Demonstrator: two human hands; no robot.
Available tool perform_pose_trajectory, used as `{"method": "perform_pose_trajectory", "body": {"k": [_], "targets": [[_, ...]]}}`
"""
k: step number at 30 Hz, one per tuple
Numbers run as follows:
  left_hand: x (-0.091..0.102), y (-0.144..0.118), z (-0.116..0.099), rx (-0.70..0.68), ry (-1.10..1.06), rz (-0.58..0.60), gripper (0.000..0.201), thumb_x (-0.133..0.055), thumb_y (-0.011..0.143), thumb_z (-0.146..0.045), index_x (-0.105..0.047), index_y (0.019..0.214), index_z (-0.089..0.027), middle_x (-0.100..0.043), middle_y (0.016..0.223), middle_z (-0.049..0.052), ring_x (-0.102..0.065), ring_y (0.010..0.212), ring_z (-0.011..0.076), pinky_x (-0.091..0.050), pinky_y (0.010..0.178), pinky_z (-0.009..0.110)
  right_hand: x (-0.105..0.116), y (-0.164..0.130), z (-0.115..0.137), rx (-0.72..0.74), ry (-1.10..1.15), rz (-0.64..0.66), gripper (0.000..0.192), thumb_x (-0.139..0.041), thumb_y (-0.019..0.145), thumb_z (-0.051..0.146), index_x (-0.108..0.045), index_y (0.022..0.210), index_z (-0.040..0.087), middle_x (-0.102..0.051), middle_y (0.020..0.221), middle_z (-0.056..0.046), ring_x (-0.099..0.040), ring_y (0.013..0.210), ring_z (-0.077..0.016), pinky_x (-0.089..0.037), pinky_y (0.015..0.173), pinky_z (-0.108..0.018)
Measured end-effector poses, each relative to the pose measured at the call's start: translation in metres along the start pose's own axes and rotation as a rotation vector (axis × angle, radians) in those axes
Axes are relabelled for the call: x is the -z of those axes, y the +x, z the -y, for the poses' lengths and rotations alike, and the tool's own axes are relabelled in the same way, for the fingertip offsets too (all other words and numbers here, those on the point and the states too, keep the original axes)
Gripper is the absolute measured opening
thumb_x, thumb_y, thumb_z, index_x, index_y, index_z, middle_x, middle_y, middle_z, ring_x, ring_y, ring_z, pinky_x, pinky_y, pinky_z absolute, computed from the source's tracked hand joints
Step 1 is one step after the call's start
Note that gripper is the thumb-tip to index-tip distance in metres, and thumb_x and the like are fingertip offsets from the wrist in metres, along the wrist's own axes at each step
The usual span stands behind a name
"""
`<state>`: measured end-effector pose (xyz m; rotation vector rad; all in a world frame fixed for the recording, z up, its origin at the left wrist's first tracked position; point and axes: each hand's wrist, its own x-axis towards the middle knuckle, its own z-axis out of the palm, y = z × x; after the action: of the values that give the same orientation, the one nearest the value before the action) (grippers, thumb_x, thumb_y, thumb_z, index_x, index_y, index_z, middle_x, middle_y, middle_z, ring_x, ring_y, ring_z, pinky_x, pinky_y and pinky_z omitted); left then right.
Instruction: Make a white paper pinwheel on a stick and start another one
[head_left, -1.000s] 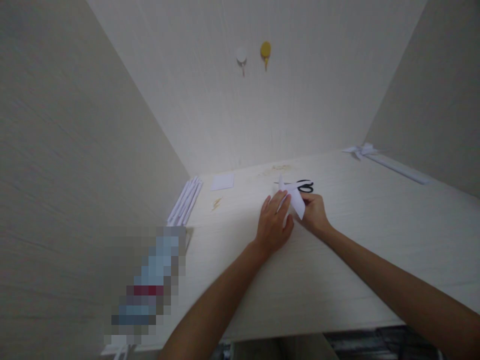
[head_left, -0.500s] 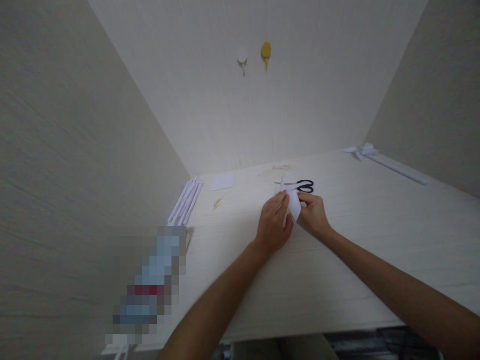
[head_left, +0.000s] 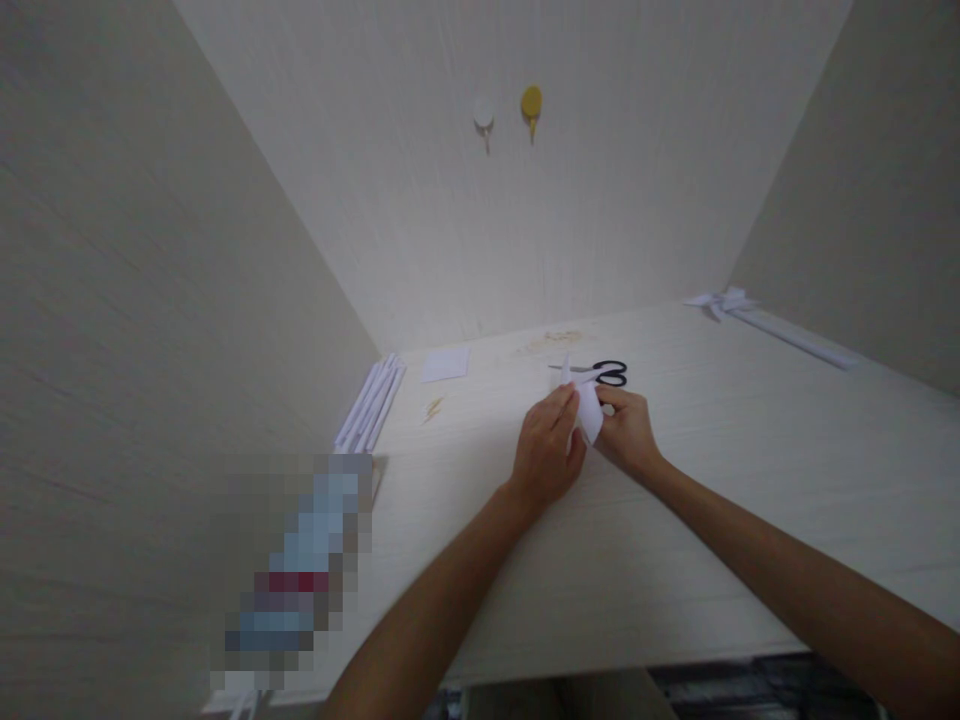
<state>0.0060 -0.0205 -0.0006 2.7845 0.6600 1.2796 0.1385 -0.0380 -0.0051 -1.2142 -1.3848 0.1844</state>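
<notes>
Both hands work close together over the middle of the worktop [head_left: 675, 580], at a folded white paper [head_left: 589, 412] with several pointed flaps. The left hand [head_left: 547, 445] lies along the paper's left side, fingers side by side and fingertips touching it, the thumb standing apart below; whether it truly grips, I cannot tell. The right hand [head_left: 628, 430] is closed in a pinch at the paper's right edge, its fingertips partly hidden. One flap points up past the left fingers, another slants to the right, and a broad one hangs down between the hands.

Just beyond the paper lie scissors [head_left: 611, 373], black handles to the right and blades to the left, partly covered by the flaps. Farther left are a square sheet [head_left: 446, 365] near the back wall [head_left: 427, 220], a few thin yellowish sticks [head_left: 433, 409], and a bundle of white rolls [head_left: 371, 405] along the left wall [head_left: 187, 330]. A blurred-out item [head_left: 307, 540] sits nearer the front. At the far right rests a white pinwheel [head_left: 724, 302] on a long stem [head_left: 791, 338]. A white hook [head_left: 484, 113] and a yellow hook [head_left: 532, 102] are on the back wall.
</notes>
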Motion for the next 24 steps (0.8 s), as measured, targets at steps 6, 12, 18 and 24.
{"method": "perform_pose_trajectory", "body": {"k": [6,12,18,24], "targets": [[-0.002,-0.001,-0.002,-0.013,0.053,-0.034,0.043,-0.035,0.077,-0.015,-0.035,0.119,-0.011,-0.042,0.120,0.018,-0.036,0.115,0.0223,-0.034,0.092,0.042,-0.002,-0.001,-0.003,-0.035,0.060,-0.004,0.020,-0.046,0.065,0.012,-0.066,0.069,0.015,-0.062,0.066,-0.002,-0.052,0.059,-0.0152,-0.041,0.055,-0.025],[0.001,-0.001,-0.004,-0.020,0.084,-0.029,0.046,-0.034,0.076,-0.015,-0.032,0.122,-0.015,-0.042,0.122,0.014,-0.033,0.117,0.0221,-0.030,0.094,0.044,-0.004,-0.002,-0.009,-0.063,0.139,-0.016,0.022,-0.047,0.065,0.011,-0.066,0.075,0.015,-0.063,0.070,-0.003,-0.054,0.062,-0.0162,-0.043,0.059,-0.029],[0.002,0.000,-0.006,-0.029,0.074,-0.026,0.046,-0.036,0.074,-0.013,-0.034,0.120,-0.013,-0.044,0.122,0.013,-0.035,0.116,0.0203,-0.030,0.095,0.040,-0.003,-0.001,-0.010,-0.033,0.092,-0.046,0.021,-0.047,0.065,0.009,-0.066,0.073,0.015,-0.063,0.069,-0.003,-0.055,0.062,-0.0166,-0.043,0.058,-0.028],[0.002,0.000,-0.005,-0.024,0.043,-0.058,0.044,-0.038,0.074,-0.013,-0.037,0.118,-0.011,-0.047,0.118,0.014,-0.038,0.113,0.0199,-0.033,0.093,0.038,0.000,0.000,-0.006,0.072,-0.028,-0.053,0.018,-0.048,0.066,0.010,-0.065,0.069,0.015,-0.063,0.068,-0.003,-0.055,0.063,-0.0166,-0.043,0.059,-0.027]]}}
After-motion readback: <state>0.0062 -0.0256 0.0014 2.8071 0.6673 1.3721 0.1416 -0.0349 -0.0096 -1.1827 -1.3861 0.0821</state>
